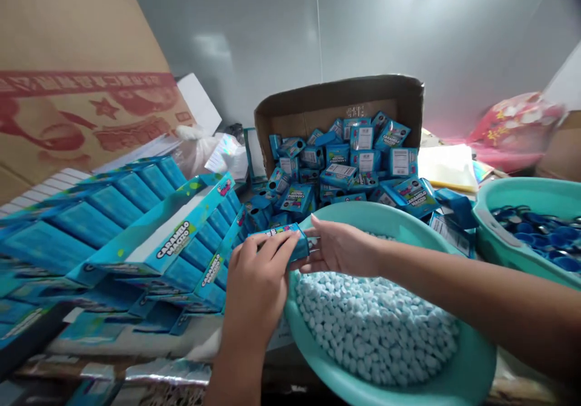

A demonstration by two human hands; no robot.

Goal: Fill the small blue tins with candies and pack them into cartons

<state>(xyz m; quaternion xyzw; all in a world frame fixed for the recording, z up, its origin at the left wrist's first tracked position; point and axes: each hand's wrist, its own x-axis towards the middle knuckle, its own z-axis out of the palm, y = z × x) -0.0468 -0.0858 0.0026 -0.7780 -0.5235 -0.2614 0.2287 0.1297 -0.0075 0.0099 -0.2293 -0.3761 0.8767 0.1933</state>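
Both hands hold one small blue candy box [290, 234] over the left rim of a teal basin [472, 369]. My left hand [256, 285] grips it from the near side with fingers curled over its top. My right hand [338, 247] pinches its right end. The basin is full of pale blue candy tablets [376, 327]. Just left of the hands stand open blue display cartons [181, 236] printed "CARAMELO MACIZO", packed with rows of the same small boxes.
A brown cardboard box [340, 100] behind the basin spills a heap of small blue boxes [354, 164]. A second teal basin [508, 236] at right holds dark blue round caps [544, 233]. A big printed cardboard carton [68, 91] leans at far left. Pink bag [517, 124] at the back right.
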